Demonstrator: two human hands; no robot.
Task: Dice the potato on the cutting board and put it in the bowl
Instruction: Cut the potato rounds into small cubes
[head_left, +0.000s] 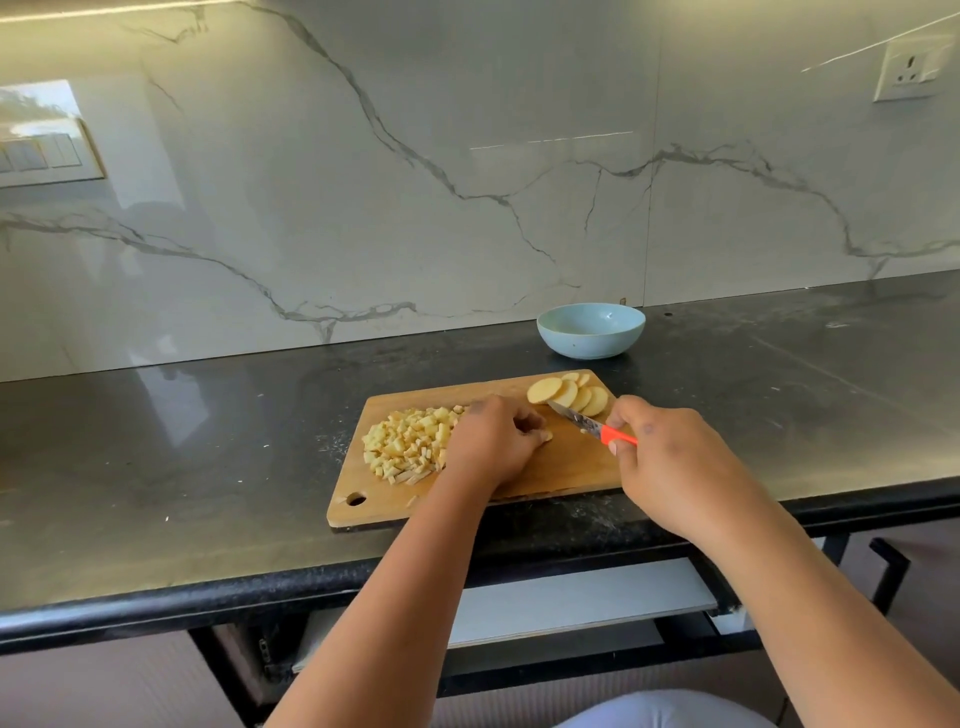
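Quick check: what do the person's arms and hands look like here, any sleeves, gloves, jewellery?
Both forearms are bare up to the frame edge: no sleeves, no gloves. No watch, bracelet or ring shows on the left hand or the right hand. Pale bluish clothing shows at the bottom edge.

White veined marble wall (467, 156), black stone counter (156, 467), wall socket (906, 70)

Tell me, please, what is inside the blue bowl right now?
The blue bowl shows only bare glaze inside; no potato is visible. Its near inner wall and part of the bottom are hidden by the rim.
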